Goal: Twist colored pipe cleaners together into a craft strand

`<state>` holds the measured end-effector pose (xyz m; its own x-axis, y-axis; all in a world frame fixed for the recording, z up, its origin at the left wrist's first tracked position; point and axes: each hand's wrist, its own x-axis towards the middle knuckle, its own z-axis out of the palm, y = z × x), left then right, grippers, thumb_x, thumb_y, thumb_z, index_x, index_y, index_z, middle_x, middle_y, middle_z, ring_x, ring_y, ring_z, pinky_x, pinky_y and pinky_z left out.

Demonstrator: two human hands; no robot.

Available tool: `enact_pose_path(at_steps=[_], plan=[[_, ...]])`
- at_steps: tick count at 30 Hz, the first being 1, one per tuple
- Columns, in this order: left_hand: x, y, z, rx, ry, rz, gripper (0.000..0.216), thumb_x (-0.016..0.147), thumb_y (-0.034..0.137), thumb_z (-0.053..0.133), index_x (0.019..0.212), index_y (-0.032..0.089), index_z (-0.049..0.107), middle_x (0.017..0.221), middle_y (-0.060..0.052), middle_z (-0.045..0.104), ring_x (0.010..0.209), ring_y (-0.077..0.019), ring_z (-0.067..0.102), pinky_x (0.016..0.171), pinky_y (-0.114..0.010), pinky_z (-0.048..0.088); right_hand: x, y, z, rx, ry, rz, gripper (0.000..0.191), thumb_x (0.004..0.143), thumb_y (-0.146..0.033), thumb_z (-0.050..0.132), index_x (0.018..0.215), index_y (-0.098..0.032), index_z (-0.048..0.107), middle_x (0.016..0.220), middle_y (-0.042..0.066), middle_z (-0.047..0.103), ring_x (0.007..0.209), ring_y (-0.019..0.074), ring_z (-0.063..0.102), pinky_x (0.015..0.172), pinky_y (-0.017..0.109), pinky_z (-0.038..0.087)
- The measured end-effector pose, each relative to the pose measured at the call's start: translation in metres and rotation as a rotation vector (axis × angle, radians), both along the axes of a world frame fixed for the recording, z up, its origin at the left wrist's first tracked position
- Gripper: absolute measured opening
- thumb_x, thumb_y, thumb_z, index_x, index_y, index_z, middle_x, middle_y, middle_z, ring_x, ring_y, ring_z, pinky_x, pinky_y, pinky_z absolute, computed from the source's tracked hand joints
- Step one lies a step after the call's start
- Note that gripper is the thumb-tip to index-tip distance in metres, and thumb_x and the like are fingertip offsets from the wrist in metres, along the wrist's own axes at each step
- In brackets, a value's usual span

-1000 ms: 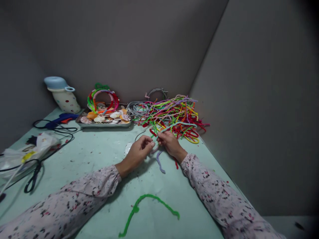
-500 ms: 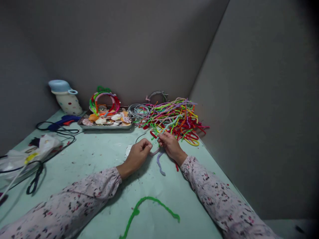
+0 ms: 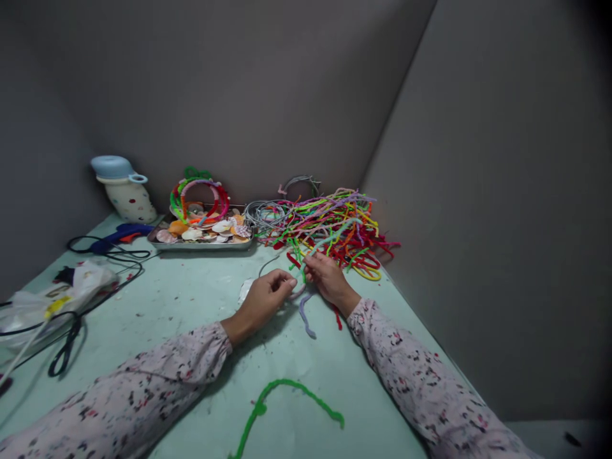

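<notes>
My left hand (image 3: 264, 296) is closed in a pinch on a thin curved grey headband (image 3: 270, 261) with a lilac pipe cleaner (image 3: 304, 313) wound on it. My right hand (image 3: 326, 276) is closed on a pale blue-green pipe cleaner (image 3: 335, 233) that arcs up over the pile. Both hands meet just in front of a heap of coloured pipe cleaners (image 3: 340, 227). The lilac tail hangs down onto the green table (image 3: 191, 299) between my wrists.
A metal tray (image 3: 201, 241) of shells and wrapped hoops stands at the back, beside a spotted jug (image 3: 125, 189). A blue glue gun (image 3: 119, 233), black cables, scissors (image 3: 64, 349) and a plastic bag (image 3: 52, 293) lie left. A green pipe cleaner (image 3: 282, 405) lies near me. Grey walls close in behind and right.
The pale blue-green pipe cleaner in my right hand has swung slightly above the pile. Both hands stay pinched together at the same spot; the view shifted a little.
</notes>
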<state>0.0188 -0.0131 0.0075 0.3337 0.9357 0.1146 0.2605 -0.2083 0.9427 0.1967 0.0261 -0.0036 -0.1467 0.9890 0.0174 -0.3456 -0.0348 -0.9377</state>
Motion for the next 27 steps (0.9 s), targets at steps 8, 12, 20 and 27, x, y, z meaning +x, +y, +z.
enact_pose_path(at_steps=[8,12,20,27], plan=[[0.002,0.004,-0.002,-0.036,-0.052,0.009,0.026,0.081,0.042,0.055,0.078,0.016,0.059,0.059,0.003,0.054,0.054,-0.0101,0.045,0.052,-0.021,0.034,-0.008,-0.006,0.000,0.018,-0.099,0.066,0.028,0.069,-0.041,0.073,0.071,-0.018,0.058,0.060,-0.003,0.056,0.051,0.0081,0.047,0.051,0.022,0.036],[0.001,0.003,-0.004,-0.038,-0.013,0.025,0.027,0.081,0.042,0.054,0.074,0.016,0.058,0.057,0.004,0.051,0.051,-0.0091,0.041,0.050,-0.021,0.030,0.001,0.003,0.001,-0.013,-0.011,-0.074,0.027,0.069,-0.041,0.073,0.070,-0.017,0.059,0.063,-0.003,0.056,0.051,0.0071,0.046,0.048,0.021,0.035],[0.004,0.005,-0.003,-0.057,0.015,0.032,0.026,0.081,0.042,0.053,0.076,0.017,0.057,0.053,0.006,0.044,0.048,-0.0089,0.038,0.047,-0.021,0.028,0.006,0.008,0.004,-0.031,0.118,-0.209,0.025,0.071,-0.041,0.072,0.077,-0.017,0.065,0.060,-0.002,0.056,0.050,0.0066,0.048,0.045,0.020,0.036],[0.003,0.001,-0.003,-0.084,0.019,0.007,0.026,0.081,0.041,0.052,0.071,0.017,0.054,0.052,0.007,0.041,0.047,-0.0083,0.035,0.047,-0.021,0.027,0.013,0.013,0.008,-0.043,0.145,-0.245,0.024,0.065,-0.036,0.076,0.077,-0.018,0.064,0.060,-0.004,0.054,0.048,0.0062,0.045,0.042,0.020,0.036]])
